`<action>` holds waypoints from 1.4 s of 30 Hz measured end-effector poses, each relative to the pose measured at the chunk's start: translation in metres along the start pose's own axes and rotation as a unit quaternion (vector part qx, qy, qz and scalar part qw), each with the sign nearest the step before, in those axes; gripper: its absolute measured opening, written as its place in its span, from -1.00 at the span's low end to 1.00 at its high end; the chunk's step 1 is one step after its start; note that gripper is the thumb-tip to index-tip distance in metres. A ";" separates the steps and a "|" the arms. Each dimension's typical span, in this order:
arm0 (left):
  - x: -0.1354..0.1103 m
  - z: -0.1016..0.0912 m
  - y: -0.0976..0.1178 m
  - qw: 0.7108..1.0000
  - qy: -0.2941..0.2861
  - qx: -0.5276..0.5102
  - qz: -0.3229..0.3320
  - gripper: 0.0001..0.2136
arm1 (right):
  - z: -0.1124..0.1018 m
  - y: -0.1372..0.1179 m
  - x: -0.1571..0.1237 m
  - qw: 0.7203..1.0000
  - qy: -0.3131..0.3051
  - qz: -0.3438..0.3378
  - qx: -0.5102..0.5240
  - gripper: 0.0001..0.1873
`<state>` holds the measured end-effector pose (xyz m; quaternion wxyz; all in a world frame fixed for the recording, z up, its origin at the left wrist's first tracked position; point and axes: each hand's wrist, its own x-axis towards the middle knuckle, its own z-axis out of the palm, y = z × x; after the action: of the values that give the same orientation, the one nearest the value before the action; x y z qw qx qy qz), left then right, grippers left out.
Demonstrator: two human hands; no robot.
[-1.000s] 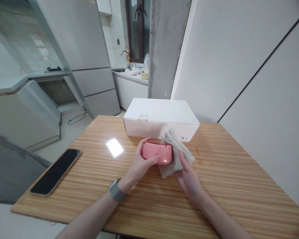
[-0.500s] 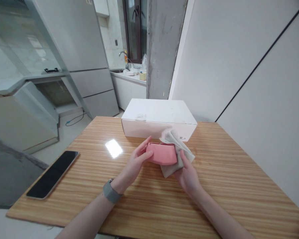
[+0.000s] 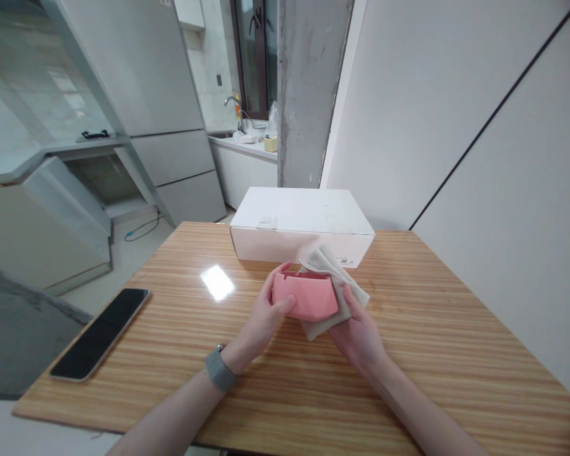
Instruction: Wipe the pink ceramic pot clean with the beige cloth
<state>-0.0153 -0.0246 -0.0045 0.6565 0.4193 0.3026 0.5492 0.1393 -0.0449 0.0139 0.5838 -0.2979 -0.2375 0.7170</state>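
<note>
A pink, faceted ashtray [image 3: 308, 297] with notches in its rim is held above the table, tilted so its outer side faces me. My left hand [image 3: 266, 316] grips its left end, thumb on the front and fingers behind. In my right hand [image 3: 358, 332] is a folded light grey cloth [image 3: 354, 292], pressed against the ashtray's right end. The cloth passes behind and under the ashtray, and part of it is hidden there. The right fingers are mostly out of sight beneath the cloth; the thumb shows on top.
Behind my hands a white box [image 3: 301, 212] stands on the wooden table [image 3: 437, 354]. A phone [image 3: 102, 332] lies dark-screened near the table's left edge. A white wall [image 3: 479, 126] runs along the right, and a kitchen counter with a sink tap [image 3: 240, 111] is farther back.
The ashtray has turned and tipped slightly, showing more of its notched rim and faceted side. My left hand has shifted a little, while the cloth stays at the right end.
</note>
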 end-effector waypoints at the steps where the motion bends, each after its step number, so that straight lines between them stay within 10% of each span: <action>1: 0.000 0.000 -0.001 1.000 0.007 0.015 0.008 -0.30 | 0.000 0.000 0.000 1.000 -0.004 -0.001 -0.002 -0.51; 11: 0.003 0.000 0.003 0.986 0.096 0.133 0.041 -0.29 | -0.012 0.017 0.001 0.995 0.083 -0.029 -0.039 -0.45; 17: 0.010 -0.007 0.001 0.998 0.053 -0.014 -0.042 -0.40 | -0.012 0.009 0.006 0.991 0.124 -0.045 -0.016 -0.43; 31: 0.003 -0.002 0.011 0.996 -0.030 -0.053 -0.064 -0.24 | -0.003 0.003 0.001 1.000 0.021 0.002 -0.012 -0.51; 42: -0.001 0.003 0.008 0.994 0.064 0.085 0.008 -0.43 | -0.021 0.021 0.003 0.990 0.075 -0.069 -0.097 -0.50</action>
<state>-0.0165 -0.0264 0.0039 0.5936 0.4398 0.3864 0.5522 0.1388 -0.0467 -0.0159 0.6162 -0.3893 -0.2810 0.6244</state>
